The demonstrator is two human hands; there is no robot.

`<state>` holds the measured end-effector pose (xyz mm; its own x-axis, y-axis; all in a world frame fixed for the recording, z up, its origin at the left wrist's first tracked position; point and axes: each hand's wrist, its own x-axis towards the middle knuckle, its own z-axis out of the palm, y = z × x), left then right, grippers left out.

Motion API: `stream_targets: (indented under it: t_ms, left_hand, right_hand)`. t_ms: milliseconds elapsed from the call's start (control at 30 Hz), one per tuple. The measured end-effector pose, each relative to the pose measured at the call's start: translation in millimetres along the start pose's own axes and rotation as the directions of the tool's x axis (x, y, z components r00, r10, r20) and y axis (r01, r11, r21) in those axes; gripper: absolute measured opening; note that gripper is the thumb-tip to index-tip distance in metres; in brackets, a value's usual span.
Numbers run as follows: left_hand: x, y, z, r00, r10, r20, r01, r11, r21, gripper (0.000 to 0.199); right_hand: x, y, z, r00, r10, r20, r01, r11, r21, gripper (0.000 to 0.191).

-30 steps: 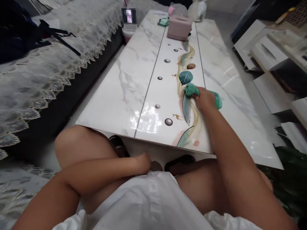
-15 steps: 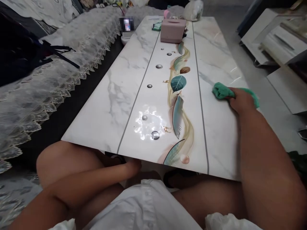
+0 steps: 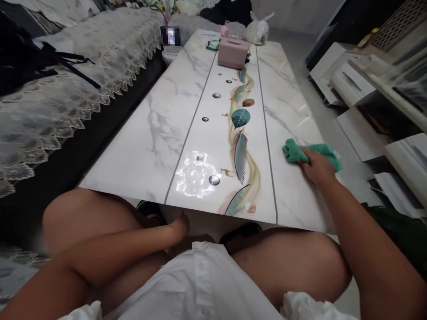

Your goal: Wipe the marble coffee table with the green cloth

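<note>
My right hand (image 3: pixel 318 166) is closed around a green cloth (image 3: pixel 292 151) at the right side of the white marble-patterned table (image 3: pixel 133 155). Bunched cloth sticks out ahead of the fingers, and a flatter part spreads to the right by the table's edge. Below the near edge, between my knees, my left hand (image 3: pixel 180 227) is loosely curled, with nothing visible in it. Painted leaves and a wavy gold band run down the table's middle panel, between two grey lines.
A pink box (image 3: pixel 233 52) stands at the table's far end, near a full plastic bag (image 3: pixel 256 31). A lace-covered sofa (image 3: pixel 110 66) runs along the left. White shelving units (image 3: pixel 353 80) stand to the right. Beside the far left corner is a screen (image 3: pixel 170 36).
My right hand has drawn the green cloth nearer to me along the table's right side. My view has shifted slightly. The left hand stays low by the near edge.
</note>
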<state>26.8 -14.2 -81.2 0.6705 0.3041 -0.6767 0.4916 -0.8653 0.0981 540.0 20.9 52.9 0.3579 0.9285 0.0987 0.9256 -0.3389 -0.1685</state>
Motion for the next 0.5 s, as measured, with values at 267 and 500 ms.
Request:
stream_targets:
  t_ms: [267, 500]
  left_hand:
    - [-17, 3, -19.3, 0.998, 0.061, 0.031, -0.058, 0.994, -0.089, 0.053]
    - [-33, -2, -45.0, 0.998, 0.041, 0.044, -0.036, 0.992, -0.120, 0.060]
  right_hand:
    - [-87, 22, 6, 0.991, -0.135, 0.016, 0.134, 0.990, 0.046, 0.044]
    - [-147, 24, -4, 0.988, -0.129, 0.083, 0.123, 0.990, 0.074, 0.051]
